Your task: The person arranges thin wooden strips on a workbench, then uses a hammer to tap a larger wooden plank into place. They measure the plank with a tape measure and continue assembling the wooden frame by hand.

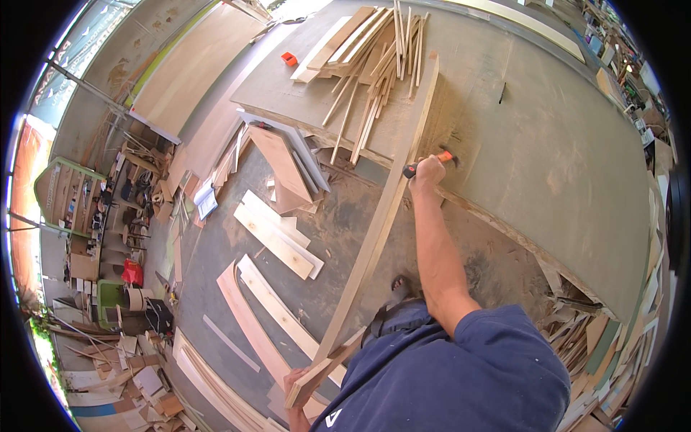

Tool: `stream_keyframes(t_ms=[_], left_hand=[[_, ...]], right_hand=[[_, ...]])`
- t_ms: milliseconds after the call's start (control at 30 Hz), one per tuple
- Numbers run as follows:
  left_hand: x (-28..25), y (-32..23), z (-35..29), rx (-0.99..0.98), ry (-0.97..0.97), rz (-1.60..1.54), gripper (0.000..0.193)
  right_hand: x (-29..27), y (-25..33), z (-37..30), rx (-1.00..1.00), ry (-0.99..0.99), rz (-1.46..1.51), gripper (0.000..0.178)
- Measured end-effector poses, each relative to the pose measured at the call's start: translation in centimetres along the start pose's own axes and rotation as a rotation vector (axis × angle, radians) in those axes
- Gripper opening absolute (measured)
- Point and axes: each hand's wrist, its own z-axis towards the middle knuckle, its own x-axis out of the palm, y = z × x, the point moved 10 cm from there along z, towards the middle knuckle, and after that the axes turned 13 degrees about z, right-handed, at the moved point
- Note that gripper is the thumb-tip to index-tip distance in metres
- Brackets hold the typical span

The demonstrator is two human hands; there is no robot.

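My right hand (428,171) is closed around a hammer (446,156) with an orange and black handle, above the edge of the large worktable. Right beside it runs a long wooden beam (374,241), slanting from the tabletop down toward my body. A short board (325,367) crosses the beam's near end at an angle. Low in the picture, my left hand (296,385) grips the outer end of that short board; some of its fingers are behind the wood. Whether the board is fastened to the beam I cannot tell.
The grey worktable (561,165) carries a pile of thin wooden strips (381,65) and a small orange object (288,59). Curved boards (252,309) and flat boards (277,237) lie on the floor to the left. Offcuts (144,389) are heaped at lower left.
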Motion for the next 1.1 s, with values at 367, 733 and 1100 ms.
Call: stream_keyframes(t_ms=[367, 733, 1100], left_hand=[[-0.4, 3.8, 0.0, 0.000, -0.185, -0.146, 0.039], [0.2, 6.7, 0.3, -0.115, 0.105, -0.114, 0.040], [1.6, 12.9, -1.0, -0.157, -0.041, -0.018, 0.043]], right_hand=[[-0.1, -0.5, 2.8, -0.322, -0.095, -0.433, 0.022], [1.6, -4.0, -1.9, -0.139, -0.335, -0.372, 0.023], [5.4, -6.7, 0.0, -0.181, 0.328, -0.578, 0.025]])
